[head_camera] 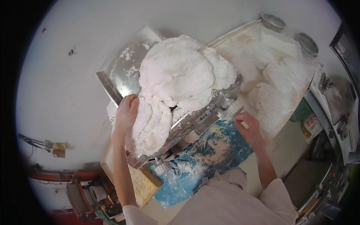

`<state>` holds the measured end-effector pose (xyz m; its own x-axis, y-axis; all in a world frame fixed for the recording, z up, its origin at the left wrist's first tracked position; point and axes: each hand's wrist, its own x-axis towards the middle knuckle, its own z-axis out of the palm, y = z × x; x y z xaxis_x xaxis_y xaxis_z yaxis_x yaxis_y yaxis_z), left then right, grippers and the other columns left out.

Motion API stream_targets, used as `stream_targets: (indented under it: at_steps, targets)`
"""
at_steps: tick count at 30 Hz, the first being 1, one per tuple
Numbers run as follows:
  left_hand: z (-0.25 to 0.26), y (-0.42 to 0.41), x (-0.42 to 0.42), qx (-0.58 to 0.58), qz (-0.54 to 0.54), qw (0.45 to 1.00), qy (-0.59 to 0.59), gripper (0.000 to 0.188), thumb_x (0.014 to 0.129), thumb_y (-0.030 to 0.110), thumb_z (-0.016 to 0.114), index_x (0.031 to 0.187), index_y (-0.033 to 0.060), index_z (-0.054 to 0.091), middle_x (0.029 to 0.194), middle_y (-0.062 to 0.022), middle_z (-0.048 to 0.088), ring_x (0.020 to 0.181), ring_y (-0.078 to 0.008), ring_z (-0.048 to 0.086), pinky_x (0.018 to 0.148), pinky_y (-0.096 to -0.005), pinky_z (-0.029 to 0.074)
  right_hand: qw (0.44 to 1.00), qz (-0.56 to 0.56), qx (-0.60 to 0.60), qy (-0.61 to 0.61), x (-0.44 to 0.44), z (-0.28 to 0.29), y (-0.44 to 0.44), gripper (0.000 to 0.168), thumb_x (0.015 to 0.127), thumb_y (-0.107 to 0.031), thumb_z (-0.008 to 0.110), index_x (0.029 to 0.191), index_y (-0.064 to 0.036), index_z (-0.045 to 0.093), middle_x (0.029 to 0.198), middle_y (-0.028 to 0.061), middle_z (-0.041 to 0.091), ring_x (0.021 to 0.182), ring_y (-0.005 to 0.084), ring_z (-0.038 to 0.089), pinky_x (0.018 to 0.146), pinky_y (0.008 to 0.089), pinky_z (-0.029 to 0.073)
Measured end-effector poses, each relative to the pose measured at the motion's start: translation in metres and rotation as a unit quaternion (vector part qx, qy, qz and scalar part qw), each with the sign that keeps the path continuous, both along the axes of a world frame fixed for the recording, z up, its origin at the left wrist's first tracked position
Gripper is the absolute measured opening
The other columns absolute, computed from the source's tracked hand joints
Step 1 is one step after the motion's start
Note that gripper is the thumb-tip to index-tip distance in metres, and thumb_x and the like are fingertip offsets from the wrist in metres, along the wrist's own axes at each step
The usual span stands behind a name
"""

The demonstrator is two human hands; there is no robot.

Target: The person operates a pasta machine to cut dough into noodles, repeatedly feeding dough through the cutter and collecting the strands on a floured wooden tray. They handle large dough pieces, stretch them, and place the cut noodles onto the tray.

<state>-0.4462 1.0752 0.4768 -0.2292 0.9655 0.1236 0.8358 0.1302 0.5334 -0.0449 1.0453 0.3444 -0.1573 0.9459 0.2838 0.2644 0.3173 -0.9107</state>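
A large mass of floured dough (177,70) lies on top of a metal dough machine (194,121). A thick fold of dough (153,126) hangs down at the machine's left side. My left hand (128,109) rests against the left edge of that fold, fingers bent; whether it grips the dough cannot be told. At the machine's right end is a white textured knob (234,108). My right hand (247,125) is just beside the knob, with its fingers curled and a gap between thumb and fingers; it holds nothing visible.
A flour-covered worktable (281,123) with more dough pieces (264,101) stands to the right, two metal bowls (272,22) at its far end. A second textured knob (163,168) sticks out at the machine's lower left. Below are a floured blue mat (180,191) and a wooden-framed tray (153,181).
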Motion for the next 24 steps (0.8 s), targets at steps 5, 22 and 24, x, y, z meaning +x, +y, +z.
stream_targets:
  at_steps: [5, 22, 24]
  targets:
    - [-0.006, 0.001, 0.006, 0.065, -0.017, 0.997, 0.043, 0.029, 0.091, 0.021, 0.05, 0.104, -0.004, 0.058, 0.097, -0.0171, 0.059, 0.082, -0.029, 0.058, 0.077, -0.0352, 0.045, 0.998, 0.06, -0.012, 0.021, -0.043, -0.04, -0.043, 0.017, 0.076, 0.005, 0.062, 0.091, -0.002, 0.064, 0.086, 0.0106, 0.063, 0.076, 0.0215, 0.063, 0.066, 0.0303, 0.05]
    - [-0.007, 0.016, -0.011, 0.068, 0.076, 0.994, 0.032, 0.034, 0.09, 0.027, 0.05, 0.079, -0.0048, 0.056, 0.07, -0.0165, 0.054, 0.065, -0.0262, 0.048, 0.065, -0.0363, 0.04, 0.955, 0.189, 0.149, -0.173, -0.078, -0.085, -0.065, 0.017, 0.073, -0.01, 0.066, 0.088, -0.005, 0.061, 0.08, 0.0075, 0.061, 0.074, 0.0249, 0.062, 0.06, 0.0362, 0.052]
    - [-0.01, 0.013, -0.016, 0.083, 0.085, 0.993, 0.025, 0.036, 0.09, 0.028, 0.051, 0.074, -0.0048, 0.052, 0.067, -0.0139, 0.049, 0.063, -0.0213, 0.043, 0.062, -0.0344, 0.038, 0.958, 0.171, 0.154, -0.171, -0.076, -0.086, -0.062, 0.017, 0.072, -0.011, 0.066, 0.087, -0.005, 0.06, 0.079, 0.0075, 0.06, 0.073, 0.0249, 0.062, 0.06, 0.0365, 0.052]
